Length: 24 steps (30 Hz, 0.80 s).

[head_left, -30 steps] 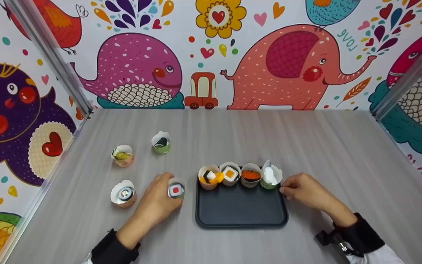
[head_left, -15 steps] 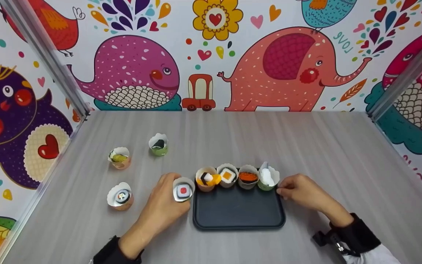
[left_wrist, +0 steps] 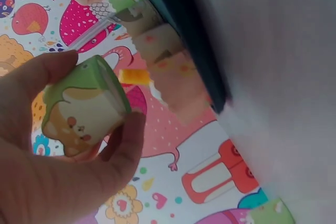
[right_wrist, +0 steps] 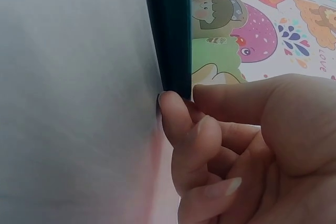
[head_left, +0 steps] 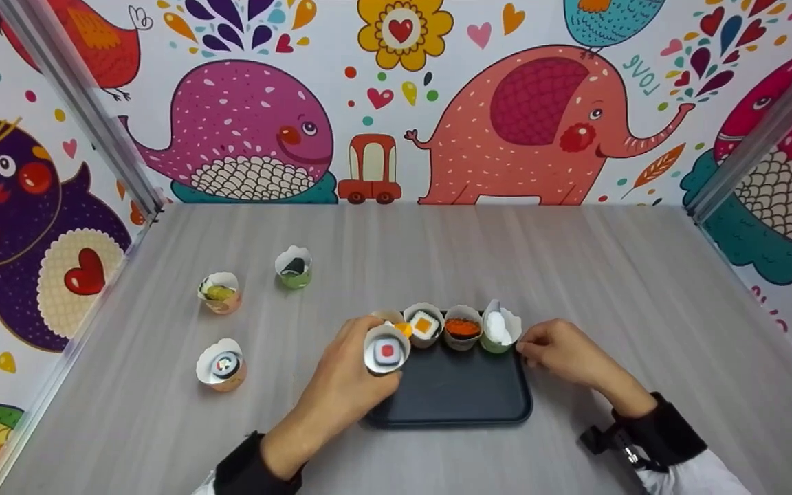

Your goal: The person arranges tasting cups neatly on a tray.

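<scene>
My left hand (head_left: 351, 371) grips a paper cup (head_left: 387, 349) with a red-centred sushi roll inside, above the left end of the black tray (head_left: 458, 399). The left wrist view shows the cup's green rim and cartoon animal (left_wrist: 79, 108), between thumb and fingers. My right hand (head_left: 564, 350) pinches the tray's right edge, its fingertips (right_wrist: 173, 108) right at the dark rim. Along the tray's back side stand cups with a white-and-orange roll (head_left: 425, 326), orange roe (head_left: 463, 328) and a white piece (head_left: 499, 330). Another cup with a yellow topping (head_left: 403, 328) is mostly hidden behind my left hand.
To the left on the table (head_left: 341, 261) stand a cup with a round roll (head_left: 222, 366), a cup with a yellow-green piece (head_left: 220, 293) and a green cup with a dark piece (head_left: 293, 267). Cartoon-printed walls (head_left: 382, 103) enclose the back and sides.
My left hand has carried its cup up and rightward from the table beside the tray to over the tray's left end. My right hand has stayed at the tray's edge.
</scene>
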Each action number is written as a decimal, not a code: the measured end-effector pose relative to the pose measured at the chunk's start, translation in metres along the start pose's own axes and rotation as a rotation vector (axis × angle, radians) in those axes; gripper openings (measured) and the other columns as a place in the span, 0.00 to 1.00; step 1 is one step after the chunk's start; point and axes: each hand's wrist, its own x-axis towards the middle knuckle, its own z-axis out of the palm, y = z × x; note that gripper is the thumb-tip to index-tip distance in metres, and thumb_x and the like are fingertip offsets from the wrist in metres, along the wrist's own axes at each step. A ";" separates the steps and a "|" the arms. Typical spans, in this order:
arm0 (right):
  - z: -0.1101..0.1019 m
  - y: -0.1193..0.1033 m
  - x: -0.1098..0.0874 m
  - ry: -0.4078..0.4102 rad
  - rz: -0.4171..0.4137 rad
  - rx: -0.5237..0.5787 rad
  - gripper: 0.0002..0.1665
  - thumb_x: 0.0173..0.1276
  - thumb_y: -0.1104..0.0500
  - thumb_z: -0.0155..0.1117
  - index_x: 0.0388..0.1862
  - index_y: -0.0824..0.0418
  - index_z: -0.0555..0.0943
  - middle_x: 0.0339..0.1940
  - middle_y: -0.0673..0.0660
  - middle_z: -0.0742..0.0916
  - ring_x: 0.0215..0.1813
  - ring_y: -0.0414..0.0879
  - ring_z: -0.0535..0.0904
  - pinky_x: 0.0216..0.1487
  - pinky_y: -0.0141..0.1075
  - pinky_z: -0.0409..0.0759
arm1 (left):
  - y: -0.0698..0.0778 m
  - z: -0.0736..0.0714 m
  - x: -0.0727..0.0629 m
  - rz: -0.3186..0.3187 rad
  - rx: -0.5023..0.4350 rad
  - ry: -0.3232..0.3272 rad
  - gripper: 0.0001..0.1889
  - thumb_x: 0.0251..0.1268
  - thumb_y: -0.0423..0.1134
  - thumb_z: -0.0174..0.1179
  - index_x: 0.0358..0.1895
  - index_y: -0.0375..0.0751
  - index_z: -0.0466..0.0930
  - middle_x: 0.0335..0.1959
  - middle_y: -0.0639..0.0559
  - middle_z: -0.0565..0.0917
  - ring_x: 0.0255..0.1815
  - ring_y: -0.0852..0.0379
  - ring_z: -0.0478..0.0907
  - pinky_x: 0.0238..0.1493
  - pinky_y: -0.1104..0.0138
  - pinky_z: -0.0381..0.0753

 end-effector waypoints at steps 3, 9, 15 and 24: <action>0.000 0.000 0.000 0.003 0.004 0.018 0.08 0.75 0.62 0.65 0.35 0.62 0.88 0.22 0.52 0.84 0.21 0.41 0.75 0.23 0.32 0.73 | 0.006 0.007 0.003 0.025 -0.033 -0.013 0.33 0.48 0.29 0.73 0.63 0.39 0.76 0.57 0.48 0.80 0.53 0.52 0.78 0.55 0.53 0.78; 0.000 0.000 0.001 0.001 0.003 0.024 0.08 0.75 0.62 0.65 0.36 0.63 0.88 0.21 0.52 0.84 0.19 0.40 0.74 0.21 0.32 0.73 | 0.019 0.020 0.009 0.047 -0.050 -0.039 0.33 0.49 0.31 0.75 0.63 0.38 0.76 0.54 0.50 0.80 0.50 0.53 0.78 0.52 0.56 0.79; 0.001 0.001 0.001 -0.002 -0.009 0.033 0.08 0.75 0.63 0.65 0.37 0.63 0.88 0.21 0.52 0.84 0.19 0.40 0.73 0.21 0.32 0.72 | 0.029 0.035 0.013 0.050 -0.086 -0.099 0.30 0.51 0.32 0.76 0.60 0.41 0.76 0.53 0.52 0.79 0.50 0.54 0.78 0.53 0.57 0.78; 0.002 0.001 0.002 0.019 -0.010 0.042 0.08 0.74 0.65 0.65 0.35 0.64 0.89 0.21 0.53 0.85 0.18 0.40 0.74 0.21 0.31 0.72 | 0.038 0.062 0.016 0.051 -0.078 -0.163 0.32 0.51 0.30 0.75 0.63 0.41 0.76 0.54 0.53 0.79 0.50 0.57 0.78 0.55 0.60 0.78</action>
